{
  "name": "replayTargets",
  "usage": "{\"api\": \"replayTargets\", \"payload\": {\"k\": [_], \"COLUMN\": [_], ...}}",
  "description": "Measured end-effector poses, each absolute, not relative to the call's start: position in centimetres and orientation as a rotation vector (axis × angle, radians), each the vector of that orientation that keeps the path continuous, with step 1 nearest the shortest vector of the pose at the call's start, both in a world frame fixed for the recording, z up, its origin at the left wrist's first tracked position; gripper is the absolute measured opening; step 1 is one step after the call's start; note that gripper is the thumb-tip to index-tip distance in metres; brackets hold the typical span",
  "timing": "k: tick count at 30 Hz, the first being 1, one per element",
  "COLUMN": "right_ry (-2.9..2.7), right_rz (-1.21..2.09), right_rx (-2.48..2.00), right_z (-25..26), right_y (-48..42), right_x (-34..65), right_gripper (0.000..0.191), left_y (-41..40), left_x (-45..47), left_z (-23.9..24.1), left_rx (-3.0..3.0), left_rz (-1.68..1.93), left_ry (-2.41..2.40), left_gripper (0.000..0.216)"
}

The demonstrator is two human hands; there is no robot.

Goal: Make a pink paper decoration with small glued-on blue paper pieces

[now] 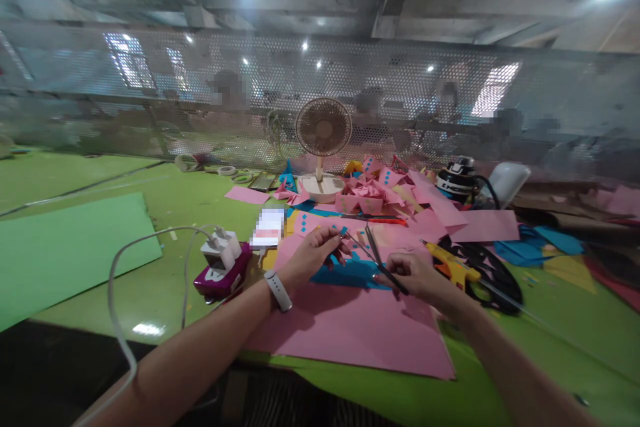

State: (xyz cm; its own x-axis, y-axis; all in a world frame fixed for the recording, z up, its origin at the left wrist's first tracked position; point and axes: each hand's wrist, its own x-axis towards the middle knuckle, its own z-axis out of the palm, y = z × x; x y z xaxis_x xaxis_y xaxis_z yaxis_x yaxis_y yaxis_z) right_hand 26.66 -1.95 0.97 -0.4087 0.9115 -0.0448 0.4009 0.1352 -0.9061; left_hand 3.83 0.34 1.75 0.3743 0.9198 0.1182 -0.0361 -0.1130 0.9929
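Observation:
My left hand [316, 252] is closed in a pinch on a small blue paper piece [343, 231], held above a blue paper sheet [350, 273]. My right hand [417, 277] grips a pair of black scissors [376, 255], whose open blades point up and left toward the blue piece. Both hands hover over a large pink paper sheet [360, 327] on the green table [165, 200]. A white watch band sits on my left wrist.
A purple power strip [223, 273] with white chargers and a cable lies left. A small fan [323, 147], folded pink paper shapes [373, 193], a yellow glue gun [453, 267] and a green sheet [65, 247] surround the work. A mesh screen stands behind.

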Motion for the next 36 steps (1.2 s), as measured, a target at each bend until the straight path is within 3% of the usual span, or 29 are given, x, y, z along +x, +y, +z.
{"api": "replayTargets", "payload": {"k": [36], "right_ry": [-1.881], "right_rz": [1.313], "right_rx": [-1.217], "right_z": [0.83], "right_y": [-1.80], "right_x": [27.02], "right_gripper": [0.038], "left_y": [0.46], "left_x": [3.46], "left_z": [1.98], "left_rx": [1.554], "left_rz": [0.927], "left_ry": [0.804], "left_gripper": [0.022]}}
